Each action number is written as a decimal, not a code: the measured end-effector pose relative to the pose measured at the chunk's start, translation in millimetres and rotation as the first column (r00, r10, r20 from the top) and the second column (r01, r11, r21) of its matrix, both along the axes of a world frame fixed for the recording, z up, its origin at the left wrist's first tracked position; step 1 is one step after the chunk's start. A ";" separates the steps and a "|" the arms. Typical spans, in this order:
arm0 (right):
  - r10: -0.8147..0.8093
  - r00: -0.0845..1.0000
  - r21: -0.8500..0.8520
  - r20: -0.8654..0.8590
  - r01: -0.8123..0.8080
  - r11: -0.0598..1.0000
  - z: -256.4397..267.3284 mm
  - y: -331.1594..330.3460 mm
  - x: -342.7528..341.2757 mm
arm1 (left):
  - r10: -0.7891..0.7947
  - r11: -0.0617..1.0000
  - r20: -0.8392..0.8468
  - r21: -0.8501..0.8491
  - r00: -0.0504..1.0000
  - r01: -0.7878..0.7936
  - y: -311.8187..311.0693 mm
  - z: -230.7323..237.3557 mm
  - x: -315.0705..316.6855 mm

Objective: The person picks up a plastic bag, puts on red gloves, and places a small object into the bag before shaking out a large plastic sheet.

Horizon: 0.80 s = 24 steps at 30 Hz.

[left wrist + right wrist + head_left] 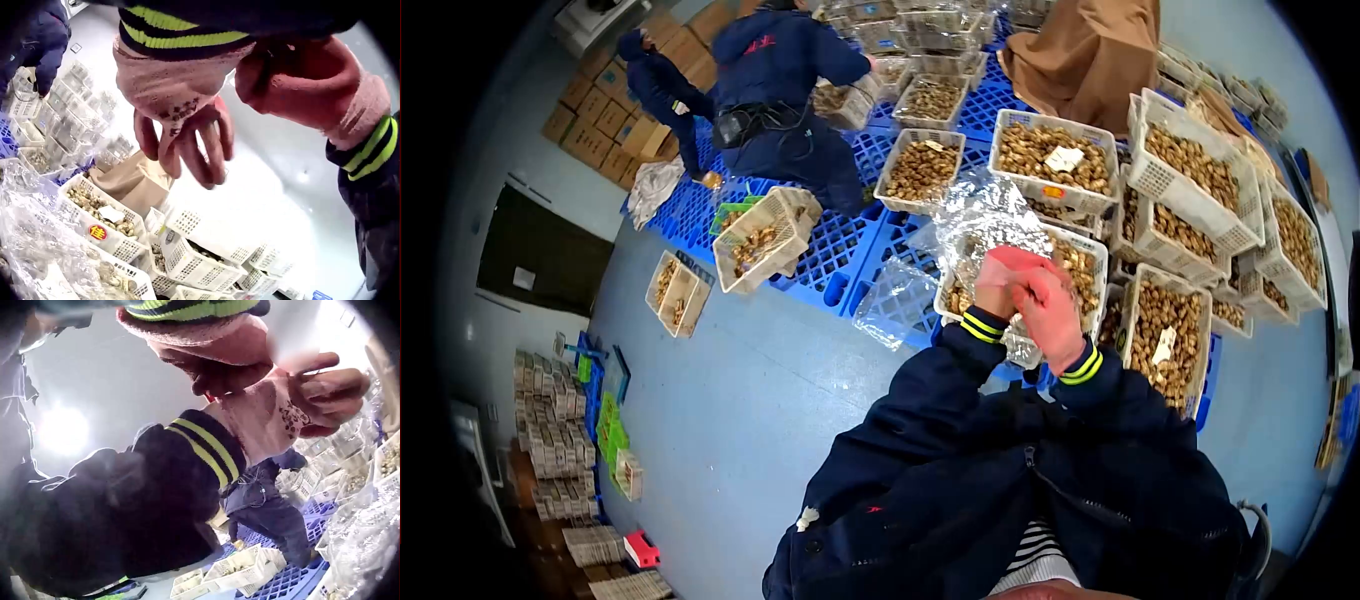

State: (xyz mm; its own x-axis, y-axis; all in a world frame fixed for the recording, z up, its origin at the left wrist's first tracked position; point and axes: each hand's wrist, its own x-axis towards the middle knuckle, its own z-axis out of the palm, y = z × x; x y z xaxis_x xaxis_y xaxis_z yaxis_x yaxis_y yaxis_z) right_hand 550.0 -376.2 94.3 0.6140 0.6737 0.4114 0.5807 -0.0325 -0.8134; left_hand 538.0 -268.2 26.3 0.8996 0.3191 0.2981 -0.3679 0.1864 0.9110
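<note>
Both hands wear pink work gloves and meet in front of the chest in the head view. My left hand is raised with its fingers loosely spread, and dark print marks the glove in the left wrist view. My right hand has its fingers curled at the left wrist, where they pinch the glove by its cuff. In the right wrist view the curled fingers overlap that cuff. Below the hands, clear plastic film lies over a white crate of brown mushroom-like pieces.
More filled white crates stand stacked at the right, beside a brown cloth. Blue pallets lie underneath. A person in dark clothes bends over crates ahead, with another person behind. Blue floor extends left.
</note>
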 end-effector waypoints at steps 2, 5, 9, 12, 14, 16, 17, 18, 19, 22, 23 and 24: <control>-0.004 0.969 -0.051 -0.245 -0.009 0.999 2.5 -3.7 3.2 | -0.284 0.958 0.144 0.066 0.948 0.278 10.6 -20.6 6.4; 0.080 0.992 0.016 -0.098 -0.079 0.997 -18.8 -1.3 9.6 | 0.055 0.841 0.008 0.539 0.998 -0.051 -4.3 -69.1 -4.6; 0.048 0.997 -0.019 0.061 -0.047 0.999 3.9 0.3 -1.1 | -0.163 0.938 0.082 0.323 0.983 0.128 1.5 29.5 -6.3; 0.075 0.994 0.025 0.082 -0.078 0.997 6.2 1.2 -7.4 | -0.220 0.969 0.063 -0.102 0.974 0.225 -5.7 -0.3 1.5; 0.063 0.993 0.024 0.099 -0.066 0.998 -2.1 3.0 -16.7 | 0.054 0.513 0.106 0.850 0.993 -0.119 6.9 31.4 -0.8; 0.067 0.992 -0.016 0.106 -0.066 0.998 -2.0 2.1 -21.0 | -0.080 0.865 0.102 0.501 0.992 0.018 12.7 31.1 -2.3; 0.060 0.995 -0.019 0.074 -0.059 0.998 -2.7 1.2 -23.2 | 0.080 0.737 0.022 0.672 0.997 -0.074 6.1 27.9 -8.7; 0.048 0.996 -0.021 0.076 -0.047 0.999 -4.2 0.8 -24.7 | 0.068 0.739 0.023 0.671 0.997 -0.066 6.1 21.6 -4.8; 0.045 0.998 -0.010 0.036 -0.044 0.999 -7.0 0.7 -26.4 | 0.016 0.817 0.057 0.575 0.998 -0.046 7.4 13.6 -2.0; 0.077 0.997 -0.058 0.024 -0.075 0.995 -10.0 1.0 -23.0 | -0.035 0.949 0.086 0.314 0.996 0.006 1.2 24.4 -9.8; 0.082 0.995 -0.051 -0.062 -0.085 0.995 -9.6 0.2 -23.4 | -0.092 0.950 0.081 0.304 0.992 0.064 4.8 22.2 -10.5; 0.085 0.986 -0.044 -0.147 -0.093 0.995 -6.8 -1.5 -23.4 | -0.152 0.948 0.075 0.294 0.985 0.124 6.3 21.4 -10.7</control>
State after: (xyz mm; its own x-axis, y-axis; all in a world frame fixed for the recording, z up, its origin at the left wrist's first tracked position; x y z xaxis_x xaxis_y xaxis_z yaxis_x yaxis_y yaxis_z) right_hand 526.6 -377.7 87.5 0.6011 0.7458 0.2870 0.4598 -0.0290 -0.8876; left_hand 527.3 -261.8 47.6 0.8915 0.0819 0.4456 -0.4453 -0.0222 0.8951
